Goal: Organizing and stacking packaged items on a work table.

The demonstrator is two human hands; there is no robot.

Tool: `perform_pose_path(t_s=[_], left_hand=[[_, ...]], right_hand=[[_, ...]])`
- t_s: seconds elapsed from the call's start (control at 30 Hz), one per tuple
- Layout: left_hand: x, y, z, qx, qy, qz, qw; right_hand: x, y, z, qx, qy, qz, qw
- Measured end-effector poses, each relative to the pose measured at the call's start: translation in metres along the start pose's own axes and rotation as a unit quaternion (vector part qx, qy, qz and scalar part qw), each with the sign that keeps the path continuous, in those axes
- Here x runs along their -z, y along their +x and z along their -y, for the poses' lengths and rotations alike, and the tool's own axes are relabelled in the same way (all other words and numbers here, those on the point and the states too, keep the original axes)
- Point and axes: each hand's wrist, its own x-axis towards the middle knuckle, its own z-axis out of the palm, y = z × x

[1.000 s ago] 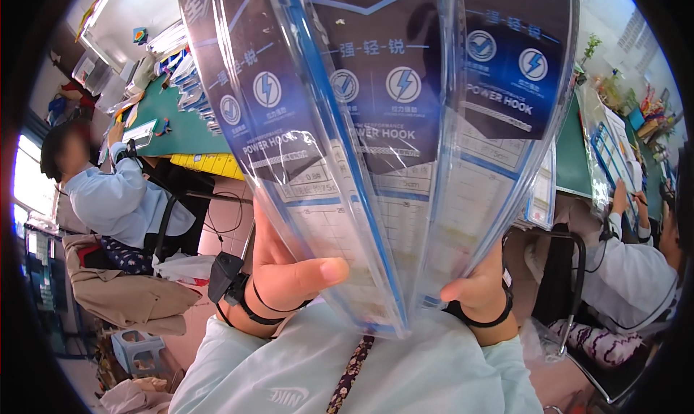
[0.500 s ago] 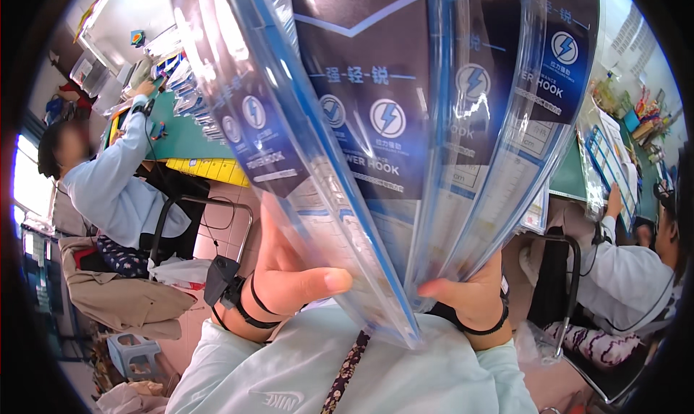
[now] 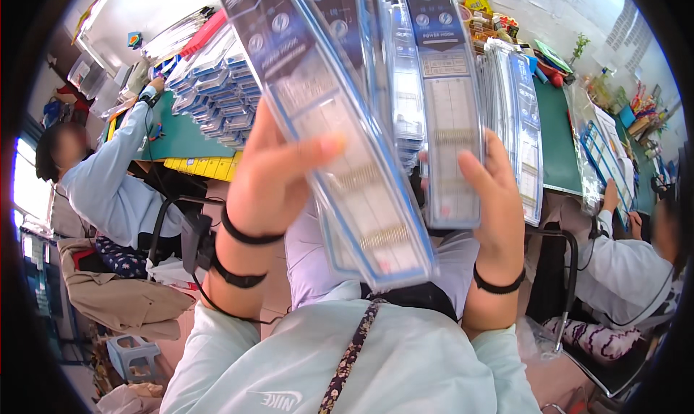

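Observation:
My left hand (image 3: 278, 169) is closed round a few overlapping long flat blister packs (image 3: 311, 99), its thumb lying across the front one. Each pack is clear plastic with blue edging and a dark blue printed top. Pale coiled strands show in rows behind the front plastic. Tilted, the bundle's lower end hangs over my lap. My right hand (image 3: 499, 186) grips another such blister pack (image 3: 454, 103) by its right edge, nearly upright and apart from the left bundle at the bottom. Whether more packs sit behind it is hidden.
On the green table (image 3: 557, 135), a tall pile of similar packs (image 3: 217, 99) stands to the left and a row of upright packs (image 3: 531, 128) to the right. A person (image 3: 119, 186) sits at the left, another person (image 3: 625, 258) at the right. A blue stool (image 3: 134, 356) stands lower left.
The fanned packs near the camera have gone lower and farther off, split between my two hands. My hands have moved forward and apart, uncovering the table piles.

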Motion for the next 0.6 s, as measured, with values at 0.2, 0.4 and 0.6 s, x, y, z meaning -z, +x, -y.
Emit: perform_pose_path(t_s=[0.2,0.4,0.6], left_hand=[[0.022,0.059,-0.003,-0.020,0.070,0.050,0.996],[0.036,0.104,0.010,0.029,0.050,0.050,0.997],[0.052,0.142,0.022,0.077,0.058,0.062,0.993]], right_hand=[[0.022,0.066,-0.031,0.058,-0.040,-0.064,0.995],[0.046,0.110,-0.053,0.034,-0.092,-0.064,0.993],[0.053,0.133,-0.071,0.039,-0.232,-0.156,0.959]])
